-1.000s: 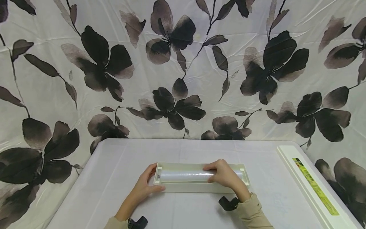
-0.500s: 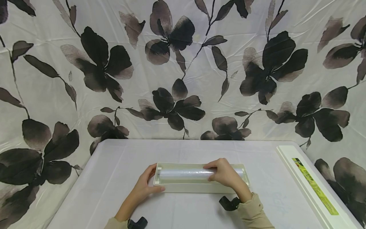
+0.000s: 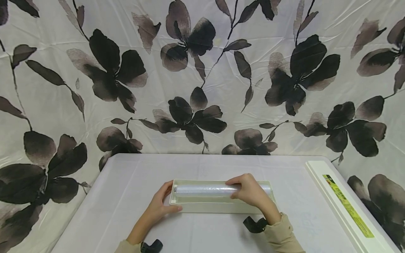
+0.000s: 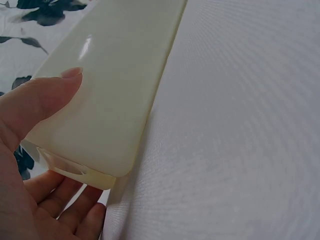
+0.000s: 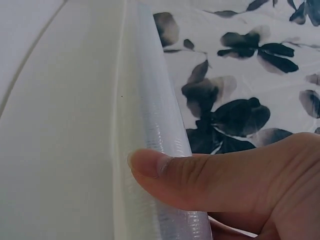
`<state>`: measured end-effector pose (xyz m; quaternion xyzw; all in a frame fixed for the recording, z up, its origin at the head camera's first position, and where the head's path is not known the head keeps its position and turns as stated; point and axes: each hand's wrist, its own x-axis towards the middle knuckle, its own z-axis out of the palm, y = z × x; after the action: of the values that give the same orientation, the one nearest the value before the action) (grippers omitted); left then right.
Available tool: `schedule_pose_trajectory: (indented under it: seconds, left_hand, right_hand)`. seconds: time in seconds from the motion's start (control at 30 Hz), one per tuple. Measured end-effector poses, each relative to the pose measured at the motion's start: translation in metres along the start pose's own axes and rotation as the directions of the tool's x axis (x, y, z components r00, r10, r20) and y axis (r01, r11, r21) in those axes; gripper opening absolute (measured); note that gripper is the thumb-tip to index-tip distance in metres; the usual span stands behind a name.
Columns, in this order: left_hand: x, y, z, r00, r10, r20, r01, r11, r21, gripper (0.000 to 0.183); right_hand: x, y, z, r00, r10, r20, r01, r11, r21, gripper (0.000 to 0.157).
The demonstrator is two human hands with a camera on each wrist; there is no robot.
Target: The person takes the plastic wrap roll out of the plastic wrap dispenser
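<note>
A long cream plastic box point(image 3: 218, 208) lies crosswise on the table, its open side showing a roll of clear plastic wrap point(image 3: 202, 190). My left hand point(image 3: 159, 203) grips the box's left end. In the left wrist view, the thumb presses the box's long side wall point(image 4: 105, 95) while the fingers curl at the slotted end. My right hand point(image 3: 250, 189) holds the roll near its right part, thumb on the near side and fingers over the far side. In the right wrist view, the roll point(image 5: 157, 100) stands above the box's rim, the thumb across it.
At the table's right edge lies a long white cover-like piece point(image 3: 345, 203) with a yellow label strip point(image 3: 348, 205). A white cloth covers the table point(image 3: 133, 179). Behind it hangs a floral curtain point(image 3: 240, 88). Black wrist cameras point(image 3: 254, 225) sit beside both sleeves.
The roll has risen in the box and shifted slightly toward its far wall, with my right hand moving up slightly. My left hand stays at the box's end.
</note>
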<state>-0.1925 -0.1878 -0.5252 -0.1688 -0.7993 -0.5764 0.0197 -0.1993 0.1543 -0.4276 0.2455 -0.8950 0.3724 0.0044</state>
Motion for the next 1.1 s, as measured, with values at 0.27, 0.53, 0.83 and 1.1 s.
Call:
schedule_pose_trajectory:
  seconds: [0.27,0.53,0.83,1.1]
  left_hand:
    - [0.000,0.000,0.000,1.000,0.010,0.003,-0.010,1.000,0.002,0.087]
    - [0.001,-0.003,0.000,1.000,-0.015,-0.004,0.015,1.000,0.021,0.089]
    - [0.001,-0.004,0.001,1.000,0.004,-0.010,-0.003,1.000,0.031,0.087]
    - [0.001,-0.002,0.001,1.000,-0.008,-0.006,0.009,1.000,0.021,0.088]
  right_hand:
    - [-0.006,-0.005,-0.007,0.999,-0.011,-0.037,0.011,1.000,-0.005,0.040]
    - [-0.014,-0.013,-0.011,0.995,-0.010,-0.100,0.007,0.999,-0.032,0.039]
    - [-0.023,-0.024,-0.016,0.981,0.100,-0.166,-0.102,0.995,-0.004,0.038]
    - [-0.030,-0.025,-0.022,0.955,0.161,-0.249,-0.160,0.987,0.026,0.037]
